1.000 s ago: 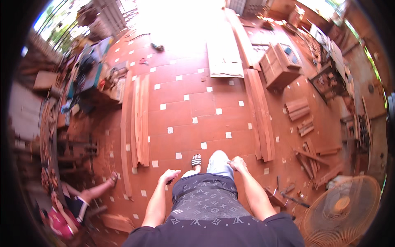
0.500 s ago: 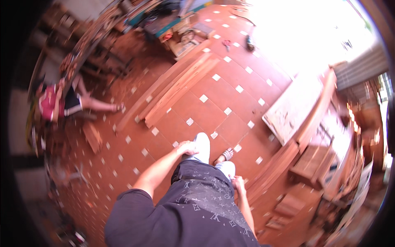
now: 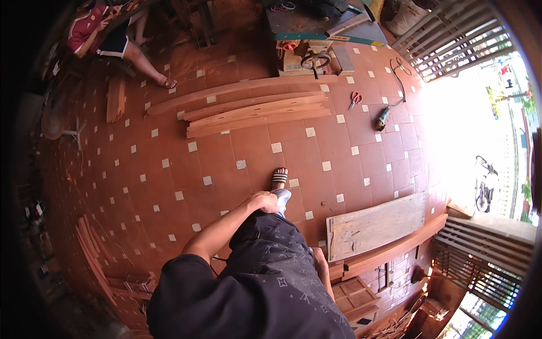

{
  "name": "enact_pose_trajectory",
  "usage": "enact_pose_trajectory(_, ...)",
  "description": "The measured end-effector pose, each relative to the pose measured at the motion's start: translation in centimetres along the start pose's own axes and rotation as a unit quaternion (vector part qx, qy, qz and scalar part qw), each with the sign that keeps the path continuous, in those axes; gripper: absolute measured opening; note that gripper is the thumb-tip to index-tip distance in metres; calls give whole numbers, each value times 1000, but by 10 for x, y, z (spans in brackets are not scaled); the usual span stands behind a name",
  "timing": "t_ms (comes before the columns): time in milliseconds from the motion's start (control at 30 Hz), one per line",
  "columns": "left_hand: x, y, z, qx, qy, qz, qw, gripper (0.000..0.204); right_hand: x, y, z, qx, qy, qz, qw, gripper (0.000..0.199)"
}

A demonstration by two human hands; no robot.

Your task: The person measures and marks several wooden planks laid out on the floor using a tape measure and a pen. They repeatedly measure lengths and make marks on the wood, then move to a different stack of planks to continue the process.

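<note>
Left hand (image 3: 263,201) rests curled and empty on the dark patterned shorts (image 3: 271,254); right hand's state I cannot tell.
Walking seems in hand; long reddish wooden planks (image 3: 257,110) lie well ahead on the tiled floor (image 3: 169,169).

Terracotta floor (image 3: 169,186) with small white squares; black patterned shorts (image 3: 276,248); red-handled scissors (image 3: 354,100).

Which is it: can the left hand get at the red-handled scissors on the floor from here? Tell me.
Probably not. The left hand rests on the thigh, and the scissors lie far off across open tiled floor; nothing blocks the way.
</note>
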State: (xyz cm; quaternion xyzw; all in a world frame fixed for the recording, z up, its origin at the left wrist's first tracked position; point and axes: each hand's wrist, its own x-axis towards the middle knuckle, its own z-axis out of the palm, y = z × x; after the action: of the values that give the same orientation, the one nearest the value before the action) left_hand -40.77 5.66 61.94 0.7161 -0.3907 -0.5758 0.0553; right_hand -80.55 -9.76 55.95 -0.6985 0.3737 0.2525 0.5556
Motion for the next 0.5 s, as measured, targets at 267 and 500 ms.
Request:
enact_pose_trajectory(267, 82, 29, -105, -95, 2, -9, 995, 35, 46, -177, -236, -228, 59, 13, 972, 39)
enact_pose_trajectory(500, 168, 44, -122, -303, 121, -38, 945, 35, 229, -270, -422, -433, -119, -99, 888, 15)
